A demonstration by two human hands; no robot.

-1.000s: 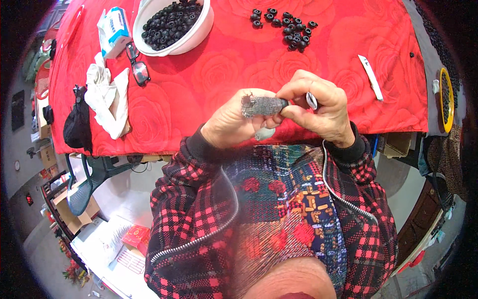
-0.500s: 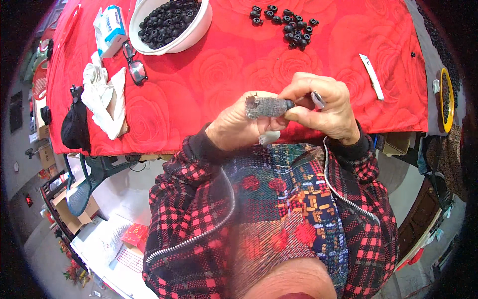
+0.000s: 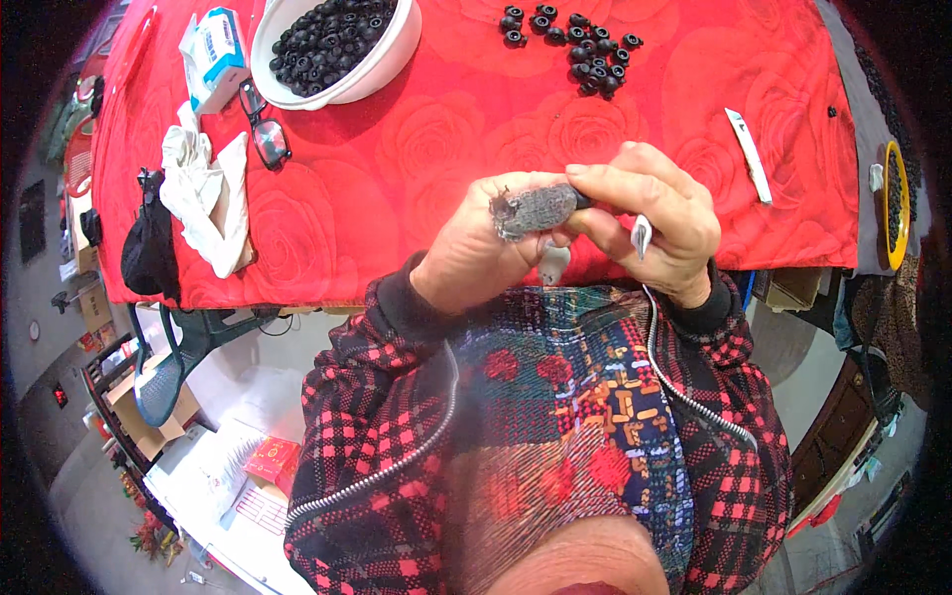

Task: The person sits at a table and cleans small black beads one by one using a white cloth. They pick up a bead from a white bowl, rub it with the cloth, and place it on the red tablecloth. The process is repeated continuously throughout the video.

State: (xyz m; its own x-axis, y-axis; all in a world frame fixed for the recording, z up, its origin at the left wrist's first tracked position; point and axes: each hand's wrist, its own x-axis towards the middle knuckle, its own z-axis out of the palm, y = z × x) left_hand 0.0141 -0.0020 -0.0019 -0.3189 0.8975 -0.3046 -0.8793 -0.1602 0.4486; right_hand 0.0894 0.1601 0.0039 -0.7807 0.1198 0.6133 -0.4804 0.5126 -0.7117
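Note:
My left hand [image 3: 476, 233] is closed above the table's near edge. A grey knitted cover [image 3: 535, 211] with a frayed end lies along its thumb, seemingly worn on it. Below it, a pale whitish cover [image 3: 553, 264] shows at a fingertip. My right hand [image 3: 659, 213] pinches a small black part [image 3: 581, 200] at the end of the grey cover, where both hands meet. A slim tool with a silvery-white end [image 3: 642, 237] sticks out from my right hand's curled fingers; its rest is hidden.
A red rose-patterned cloth [image 3: 436, 149] covers the table. On it are a white bowl [image 3: 397, 59] of black parts, several loose black parts [image 3: 595, 59], glasses [image 3: 269, 141], a tissue pack [image 3: 216, 59], white gloves [image 3: 203, 188], a black cloth item [image 3: 149, 243] and a white strip [image 3: 749, 157].
My right hand has turned slightly, its fingers lifting over the black part, and the slim tool has swung with it. The grey cover has tilted up at its right end.

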